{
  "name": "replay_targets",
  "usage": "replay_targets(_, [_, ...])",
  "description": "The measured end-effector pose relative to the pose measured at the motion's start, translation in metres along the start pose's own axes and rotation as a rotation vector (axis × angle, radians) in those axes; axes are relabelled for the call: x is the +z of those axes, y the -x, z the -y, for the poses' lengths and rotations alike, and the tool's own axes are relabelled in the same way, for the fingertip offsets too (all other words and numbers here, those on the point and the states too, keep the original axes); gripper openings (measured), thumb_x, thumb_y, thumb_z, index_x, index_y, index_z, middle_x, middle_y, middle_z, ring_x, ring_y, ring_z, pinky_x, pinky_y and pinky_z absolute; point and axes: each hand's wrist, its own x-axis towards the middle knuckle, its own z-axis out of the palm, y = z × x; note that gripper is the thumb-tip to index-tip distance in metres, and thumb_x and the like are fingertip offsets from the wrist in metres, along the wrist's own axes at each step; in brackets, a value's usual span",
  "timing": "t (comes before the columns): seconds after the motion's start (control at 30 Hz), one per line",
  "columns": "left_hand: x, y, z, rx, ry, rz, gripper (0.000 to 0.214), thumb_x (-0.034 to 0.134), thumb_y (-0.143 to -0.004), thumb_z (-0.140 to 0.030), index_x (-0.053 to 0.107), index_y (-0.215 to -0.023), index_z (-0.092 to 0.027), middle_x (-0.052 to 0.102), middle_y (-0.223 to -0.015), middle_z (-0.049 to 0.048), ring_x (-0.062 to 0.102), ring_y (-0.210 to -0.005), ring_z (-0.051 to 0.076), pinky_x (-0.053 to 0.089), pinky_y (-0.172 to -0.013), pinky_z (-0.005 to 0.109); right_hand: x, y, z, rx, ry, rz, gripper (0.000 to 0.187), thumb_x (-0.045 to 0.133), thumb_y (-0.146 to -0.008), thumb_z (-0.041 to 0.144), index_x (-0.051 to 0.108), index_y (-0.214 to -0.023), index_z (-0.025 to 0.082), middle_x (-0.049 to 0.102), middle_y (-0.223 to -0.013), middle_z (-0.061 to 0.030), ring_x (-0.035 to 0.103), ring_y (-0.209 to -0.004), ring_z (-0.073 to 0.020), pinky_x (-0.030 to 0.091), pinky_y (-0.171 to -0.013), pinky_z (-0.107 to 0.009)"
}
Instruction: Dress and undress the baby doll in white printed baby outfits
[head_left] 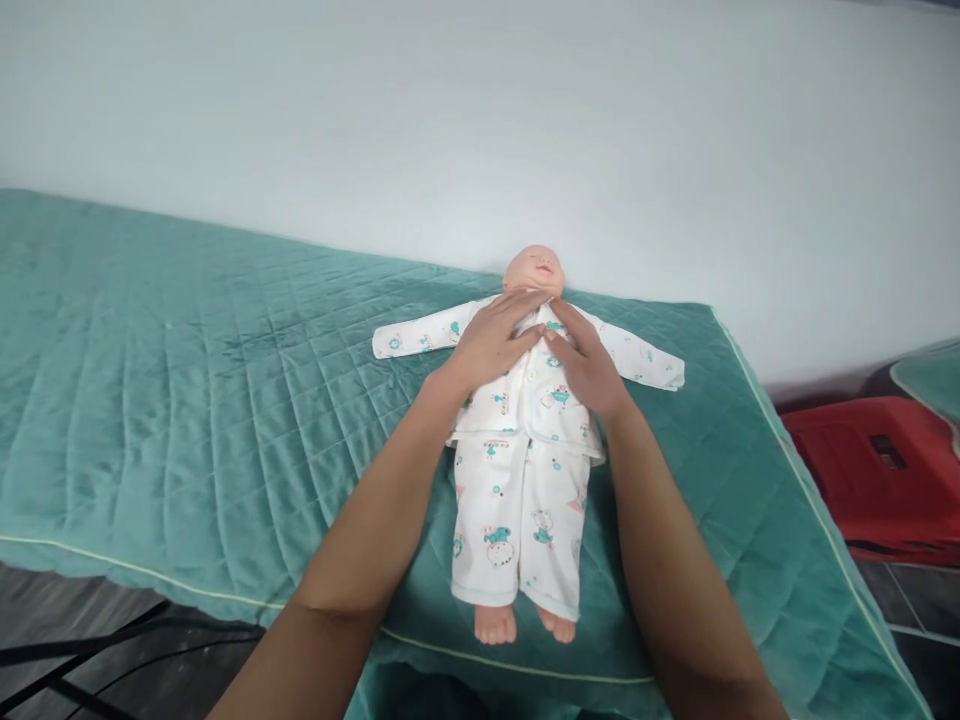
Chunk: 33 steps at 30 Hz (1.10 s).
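Observation:
A baby doll [534, 268] lies on its back on a teal quilted bed cover [187, 400], arms spread, dressed in a white printed top [525, 395] and matching trousers [517, 520], bare feet toward me. My left hand [495, 335] rests on the doll's chest with fingers stretched toward the collar. My right hand [589, 360] lies flat on the right side of the top, fingertips meeting the left hand's at the front placket. Neither hand holds anything.
The bed runs along a white wall [480, 120]. A red plastic object [877, 470] stands on the floor to the right of the bed. Dark cables [90, 650] lie on the grey floor at the lower left.

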Motion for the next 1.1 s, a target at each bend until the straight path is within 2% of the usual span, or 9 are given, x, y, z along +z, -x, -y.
replay_targets(0.17, [0.0,0.0,0.0,-0.036,-0.017,-0.004,0.048,0.052,-0.095,-0.033,0.052,-0.142,-0.028,0.054,-0.151,0.0014,0.043,-0.144,0.022,0.033,-0.122,0.042,0.0,-0.009,-0.011,-0.023,-0.003,-0.026,0.051,0.046,-0.097,0.058,0.056,-0.138,0.031,0.051,-0.152,-0.0043,0.043,-0.144,-0.0226,0.031,-0.123,-0.05])
replay_targets(0.4, [0.005,0.004,0.004,-0.101,-0.008,-0.06,0.048,0.051,-0.097,-0.042,0.051,-0.142,-0.027,0.056,-0.147,0.0046,0.047,-0.138,0.024,0.036,-0.118,0.044,0.001,-0.021,-0.014,-0.004,0.027,-0.008,0.04,0.049,-0.096,0.056,0.061,-0.128,0.034,0.059,-0.143,-0.0012,0.049,-0.137,-0.0238,0.034,-0.12,-0.052])
replay_targets(0.7, [0.003,0.005,0.003,-0.08,0.043,-0.058,0.044,0.052,-0.097,-0.038,0.056,-0.139,-0.028,0.056,-0.149,0.0036,0.045,-0.141,0.022,0.033,-0.121,0.042,0.001,-0.029,-0.017,0.02,0.017,0.01,0.042,0.05,-0.095,0.057,0.062,-0.128,0.033,0.058,-0.144,-0.0017,0.048,-0.138,-0.0251,0.032,-0.121,-0.054])
replay_targets(0.87, [-0.002,0.006,0.001,-0.008,0.063,-0.011,0.032,0.052,-0.098,-0.034,0.067,-0.126,-0.029,0.053,-0.152,0.0015,0.043,-0.144,0.019,0.029,-0.124,0.042,-0.003,-0.023,-0.015,-0.043,-0.085,0.001,0.045,0.048,-0.095,0.061,0.063,-0.127,0.032,0.057,-0.146,-0.0025,0.047,-0.14,-0.0229,0.031,-0.122,-0.05])
replay_targets(1.0, [-0.006,0.006,0.001,-0.052,0.139,-0.01,0.033,0.048,-0.1,-0.034,0.068,-0.125,-0.029,0.054,-0.151,0.0015,0.044,-0.144,0.019,0.03,-0.124,0.042,-0.004,-0.011,-0.01,0.013,-0.154,-0.072,0.04,0.052,-0.095,0.055,0.064,-0.124,0.03,0.059,-0.144,-0.0047,0.05,-0.138,-0.0226,0.034,-0.121,-0.049])
replay_targets(1.1, [-0.006,0.007,0.003,-0.101,0.235,-0.049,0.035,0.046,-0.1,-0.034,0.067,-0.126,-0.027,0.058,-0.147,0.0029,0.049,-0.14,0.019,0.035,-0.121,0.041,-0.004,0.002,-0.002,0.033,-0.116,-0.077,0.041,0.05,-0.097,0.052,0.06,-0.131,0.032,0.055,-0.147,-0.0041,0.047,-0.14,-0.0214,0.034,-0.122,-0.048])
